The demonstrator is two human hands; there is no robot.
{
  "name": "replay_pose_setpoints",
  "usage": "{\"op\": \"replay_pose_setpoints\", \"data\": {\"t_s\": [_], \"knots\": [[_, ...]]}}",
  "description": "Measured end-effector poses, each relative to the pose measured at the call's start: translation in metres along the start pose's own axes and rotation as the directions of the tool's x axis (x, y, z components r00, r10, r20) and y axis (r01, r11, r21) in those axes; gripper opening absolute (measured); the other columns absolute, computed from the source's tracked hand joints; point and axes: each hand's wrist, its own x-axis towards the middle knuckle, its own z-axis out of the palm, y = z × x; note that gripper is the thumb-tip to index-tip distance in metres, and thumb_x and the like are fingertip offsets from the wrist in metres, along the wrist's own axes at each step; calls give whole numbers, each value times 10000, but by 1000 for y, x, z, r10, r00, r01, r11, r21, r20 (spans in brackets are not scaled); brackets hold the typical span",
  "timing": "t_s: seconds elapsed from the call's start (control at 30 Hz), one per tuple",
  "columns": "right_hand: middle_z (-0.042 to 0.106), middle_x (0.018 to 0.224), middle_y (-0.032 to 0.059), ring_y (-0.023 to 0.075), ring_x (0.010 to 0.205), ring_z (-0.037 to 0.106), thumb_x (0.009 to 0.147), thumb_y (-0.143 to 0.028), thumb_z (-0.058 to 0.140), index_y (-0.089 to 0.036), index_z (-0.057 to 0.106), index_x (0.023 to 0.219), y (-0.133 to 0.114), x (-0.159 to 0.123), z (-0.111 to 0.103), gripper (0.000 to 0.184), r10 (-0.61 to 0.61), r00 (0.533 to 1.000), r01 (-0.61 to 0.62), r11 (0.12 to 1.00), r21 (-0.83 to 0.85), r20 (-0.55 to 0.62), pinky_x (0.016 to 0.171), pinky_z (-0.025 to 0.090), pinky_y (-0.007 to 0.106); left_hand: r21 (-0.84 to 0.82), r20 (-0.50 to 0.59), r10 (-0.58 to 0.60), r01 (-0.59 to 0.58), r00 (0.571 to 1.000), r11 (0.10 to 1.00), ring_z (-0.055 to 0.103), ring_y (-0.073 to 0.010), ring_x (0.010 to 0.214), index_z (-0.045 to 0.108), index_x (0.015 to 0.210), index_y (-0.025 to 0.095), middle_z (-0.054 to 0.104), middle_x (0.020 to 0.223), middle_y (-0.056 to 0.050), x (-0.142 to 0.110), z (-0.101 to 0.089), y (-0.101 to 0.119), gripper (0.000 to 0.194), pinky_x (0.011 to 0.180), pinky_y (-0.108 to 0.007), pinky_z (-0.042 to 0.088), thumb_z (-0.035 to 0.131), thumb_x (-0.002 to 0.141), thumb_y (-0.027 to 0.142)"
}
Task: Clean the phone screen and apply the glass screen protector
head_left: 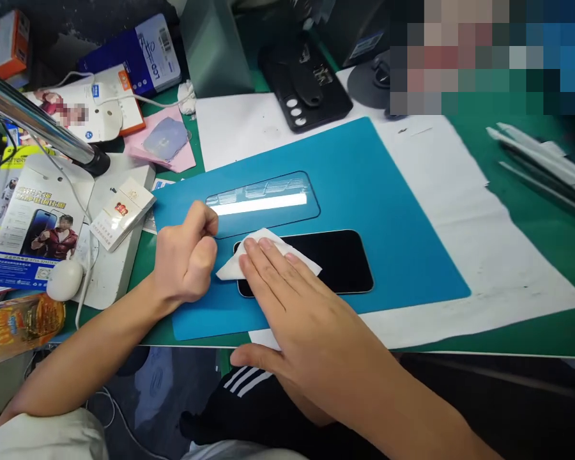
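A black phone [335, 259] lies screen up on a blue mat [402, 243]. My right hand [292, 300] rests flat with fingers stretched out, pressing a white wipe [232, 263] onto the phone's left end. My left hand [186, 255] is curled into a loose fist on the mat just left of the phone; whether anything is in it is hidden. Behind the phone a clear glass screen protector [263, 201] lies on the mat, reflecting a strip of light.
A black phone case [304, 80] lies at the back on white paper [460, 211]. Boxes and screen-protector packs [33, 223] crowd the left, under a metal lamp arm [33, 121]. Thin white strips [546, 160] lie at the right. The table's front edge runs below my hands.
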Motion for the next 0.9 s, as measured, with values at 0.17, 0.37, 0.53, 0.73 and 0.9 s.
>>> {"op": "replay_pose_setpoints", "data": {"t_s": [0.17,0.37,0.53,0.73,0.9], "knots": [[421,1665,201,331,1560,393,1035,-711,336,10,377,1602,-8,-16,-2,918,-60,998,59,996,-63,-9,1223,419,458,17,23,73,-73,997,997,323,-128,455,342,777,255,376,579,47,1,1,5,100,472,-301,277,343,877,242],[424,1659,235,349,1558,384,1082,-593,303,22,347,1612,12,-44,-16,813,-2,1000,2,988,-155,3,1176,445,492,5,1,249,-249,969,969,237,-96,395,320,713,240,278,519,68,7,1,4,125,396,-277,203,369,791,156],[386,1679,238,364,1580,346,1087,-556,324,-14,261,1657,30,-53,-23,789,105,994,-105,982,-154,-7,1193,433,546,-40,-98,204,-208,974,977,267,-101,413,356,734,236,312,537,57,7,-5,2,123,403,-280,214,386,848,202],[343,1702,232,353,1608,286,1082,-587,295,-49,150,1693,31,-51,-20,827,157,987,-161,974,-157,-40,1226,418,541,-40,-13,250,-250,968,967,232,-105,398,354,750,241,281,534,65,8,-2,7,163,401,-277,217,388,908,225],[318,1709,238,375,1609,269,1076,-603,266,-44,170,1689,34,-45,-18,836,193,980,-198,972,-127,-47,1237,394,580,3,4,215,-215,977,977,257,-103,402,400,742,232,318,514,66,11,-1,8,150,421,-268,233,381,883,183]]}}
